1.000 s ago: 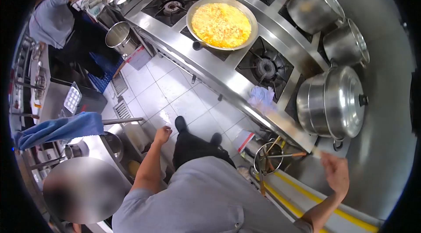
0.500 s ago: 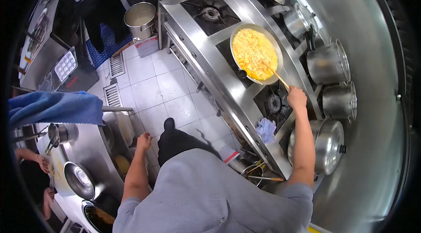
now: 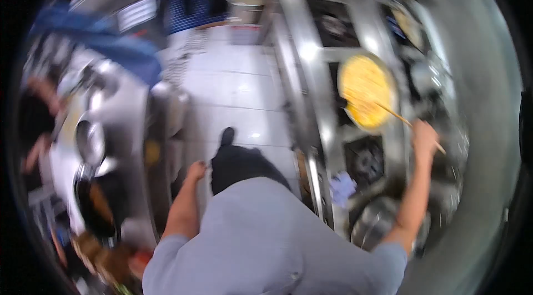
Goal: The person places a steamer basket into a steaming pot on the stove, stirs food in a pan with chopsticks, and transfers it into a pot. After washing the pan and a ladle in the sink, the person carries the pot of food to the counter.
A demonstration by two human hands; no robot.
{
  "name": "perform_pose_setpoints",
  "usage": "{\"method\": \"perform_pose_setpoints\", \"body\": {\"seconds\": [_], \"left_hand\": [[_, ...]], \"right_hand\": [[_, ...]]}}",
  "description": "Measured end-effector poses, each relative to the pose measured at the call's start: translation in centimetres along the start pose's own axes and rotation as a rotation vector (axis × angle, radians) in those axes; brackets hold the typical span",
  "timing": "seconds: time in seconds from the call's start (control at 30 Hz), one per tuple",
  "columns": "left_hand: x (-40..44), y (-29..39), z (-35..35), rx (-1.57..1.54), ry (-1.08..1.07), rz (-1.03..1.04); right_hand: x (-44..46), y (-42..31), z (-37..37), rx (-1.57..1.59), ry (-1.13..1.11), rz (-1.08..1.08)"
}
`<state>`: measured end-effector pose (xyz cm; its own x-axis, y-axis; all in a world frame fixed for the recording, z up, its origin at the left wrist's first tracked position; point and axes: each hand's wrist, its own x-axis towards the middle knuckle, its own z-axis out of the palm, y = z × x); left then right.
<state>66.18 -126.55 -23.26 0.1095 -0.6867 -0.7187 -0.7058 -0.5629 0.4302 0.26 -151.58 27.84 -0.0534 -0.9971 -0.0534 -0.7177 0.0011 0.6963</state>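
Note:
My right hand [image 3: 425, 137] is closed around a long, thin wooden-handled utensil [image 3: 395, 114]. Its lower end is sunk in a yellow, orange-flecked mixture [image 3: 363, 81], so the head is hidden. That food covers the bottom of a wide round pan [image 3: 395, 92] standing on the stove. On the other side, my left hand [image 3: 196, 170] hangs low beside my leg, near the counter on the left. Its fingers look loosely curled, with nothing visible in them, though the picture is blurred.
A crumpled light-purple cloth [image 3: 343, 188] lies beside the front burner [image 3: 363, 163]. A large lidded pot [image 3: 380, 223] stands nearer me. Along the left counter are a metal bowl [image 3: 90, 142] and another person's arms [image 3: 44, 92]. A blue towel [image 3: 105, 39] hangs ahead; a large pot [image 3: 248, 1] stands beyond.
The view has swung, shifting the stove to the right, and is now blurred. My right hand still grips the utensil, whose upper end now sticks out past the hand. My left hand stays low.

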Motion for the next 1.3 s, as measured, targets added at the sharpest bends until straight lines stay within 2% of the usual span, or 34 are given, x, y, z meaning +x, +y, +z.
{"method": "perform_pose_setpoints", "body": {"seconds": [0.03,0.1,0.13,0.17,0.2,0.23,0.27,0.4,0.47,0.5,0.53,0.6,0.63,0.73,0.77,0.83,0.87,0.9,0.93,0.97,1.0,1.03,1.07,1.1,1.13,1.17,1.23,1.3], "left_hand": [[-3.5,1.9,-0.2,0.064,-0.009,-0.075],[-6.1,3.4,0.8,-0.047,-0.014,-0.102],[-6.9,4.2,1.2,-0.042,0.001,-0.088],[-8.5,5.1,1.2,-0.139,0.020,-0.107],[-8.4,3.8,3.0,-0.214,0.085,-0.049],[-9.9,4.6,3.6,-0.274,0.196,-0.097],[-10.3,4.5,4.2,-0.308,0.176,-0.149],[-12.7,2.5,7.5,-0.367,0.233,-0.101],[-14.3,0.4,9.4,-0.386,0.258,-0.080],[-14.7,-0.6,10.2,-0.439,0.322,-0.139],[-14.8,-1.6,10.6,-0.485,0.384,-0.191],[-14.8,-5.0,11.9,-0.506,0.378,-0.222],[-15.1,-6.5,12.5,-0.509,0.343,-0.257],[-17.1,-8.5,12.0,-0.503,0.286,-0.358],[-17.7,-8.7,11.1,-0.499,0.283,-0.349],[-19.0,-9.2,9.0,-0.486,0.240,-0.369],[-19.2,-9.6,7.9,-0.460,0.219,-0.349],[-19.1,-10.2,7.2,-0.442,0.253,-0.360],[-18.4,-10.6,6.5,-0.406,0.264,-0.343],[-17.8,-11.0,5.4,-0.349,0.287,-0.286],[-15.5,-13.8,6.3,-0.527,0.218,-0.302],[-15.0,-13.8,4.8,-0.398,0.200,-0.286],[-15.1,-12.8,3.0,-0.393,0.222,-0.266],[-15.0,-11.6,0.9,-0.519,0.121,-0.317],[-14.4,-11.4,0.2,-0.447,0.184,-0.193],[-13.6,-12.6,-0.1,-0.393,0.262,-0.077],[-12.2,-14.0,-0.5,-0.765,0.155,-0.196],[-13.1,-12.4,-2.1,-0.872,0.232,-0.204]], "right_hand": [[0.3,0.9,0.9,0.038,0.012,-0.033],[1.7,4.2,1.8,0.057,-0.065,-0.089],[2.7,6.6,4.4,0.031,0.001,-0.138],[1.6,4.6,0.1,0.156,-0.080,0.026],[2.8,5.0,3.6,0.108,0.016,-0.025],[3.4,4.7,4.3,0.152,0.002,-0.050],[4.6,4.6,4.0,0.185,-0.013,-0.062],[6.5,4.8,3.4,0.156,-0.069,-0.120],[7.5,6.9,5.3,0.145,0.025,-0.179],[10.8,10.7,9.7,0.016,0.013,-0.215],[11.1,11.6,9.5,0.017,0.023,-0.205],[10.5,12.8,7.2,0.756,-0.185,-0.006],[8.7,11.5,4.3,0.943,-0.186,0.065],[7.1,10.6,1.0,0.963,-0.232,0.216],[7.9,11.4,3.2,1.224,-0.163,0.121],[8.3,11.7,4.4,1.410,0.003,-0.078],[8.6,11.3,4.1,1.488,0.072,-0.100],[9.0,10.4,3.3,1.317,0.118,-0.006],[9.0,6.5,3.2,1.570,0.373,0.301],[9.1,4.1,6.1,1.682,0.478,0.383],[6.5,-0.2,1.2,1.103,0.511,0.369],[3.9,-4.6,-3.9,0.508,0.561,0.431],[7.5,-4.5,4.2,0.651,0.751,0.303],[10.5,-6.9,7.3,1.238,0.767,0.396],[13.2,-9.3,10.2,1.821,0.907,0.517],[10.1,-10.2,4.7,1.584,0.835,0.760],[9.5,-8.1,2.4,1.476,1.017,0.882],[9.6,-6.9,1.8,1.423,1.090,0.926]]}}
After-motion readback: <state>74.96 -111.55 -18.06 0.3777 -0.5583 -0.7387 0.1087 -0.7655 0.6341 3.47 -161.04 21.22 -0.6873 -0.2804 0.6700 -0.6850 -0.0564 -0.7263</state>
